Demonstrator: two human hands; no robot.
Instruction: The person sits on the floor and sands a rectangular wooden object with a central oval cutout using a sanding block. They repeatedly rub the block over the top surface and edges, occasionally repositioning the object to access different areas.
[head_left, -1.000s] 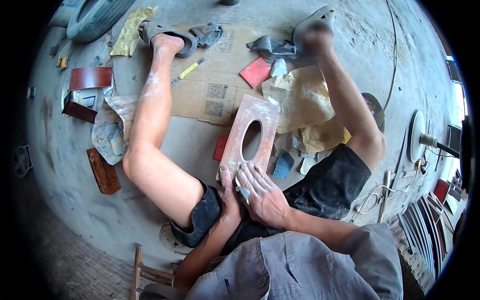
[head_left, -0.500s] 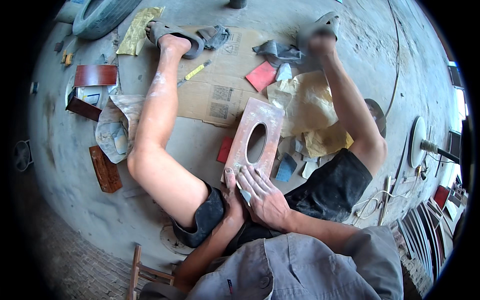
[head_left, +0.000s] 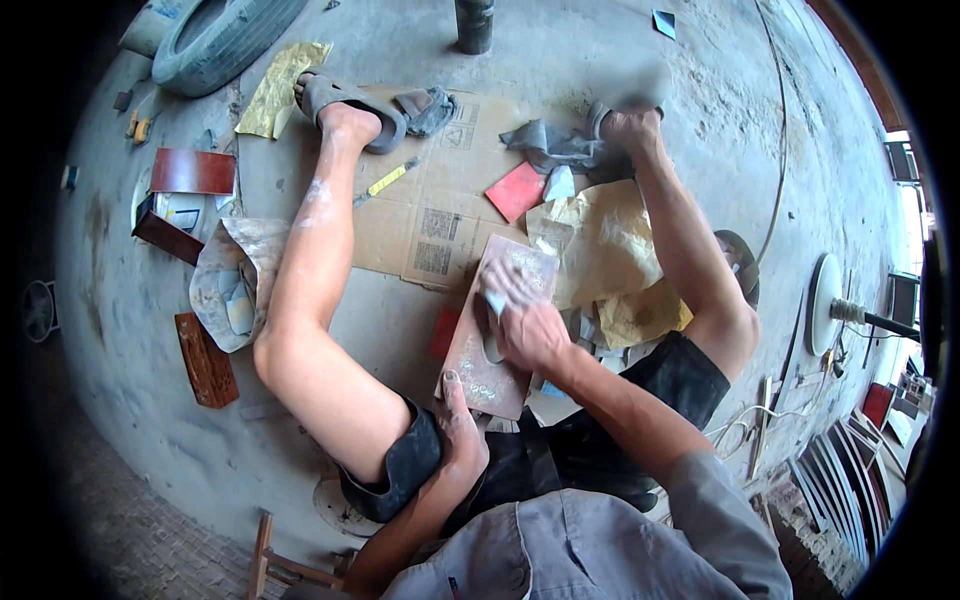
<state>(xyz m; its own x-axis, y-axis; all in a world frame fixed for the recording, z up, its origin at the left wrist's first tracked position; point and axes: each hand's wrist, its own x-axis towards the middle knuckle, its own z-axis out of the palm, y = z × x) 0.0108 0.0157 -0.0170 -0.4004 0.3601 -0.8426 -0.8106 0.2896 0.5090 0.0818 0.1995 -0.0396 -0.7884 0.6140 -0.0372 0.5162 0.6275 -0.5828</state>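
Reddish-brown box (head_left: 487,378) between the legs, left hand (head_left: 462,436) clamped on its near-left corner, right hand (head_left: 532,322) apart from it, pressing a held pale-blue scrap (head_left: 495,301) on top; face patchy white, so probably partway, remainder unclear.

The single view is head-worn, the left of two fisheye cameras, facing steeply down on the box (head_left: 467,345) from above its near end, fairly close; the grey shirt (head_left: 610,545) falls this side of the box, the tyre (head_left: 262,40) well beyond it, leftward.
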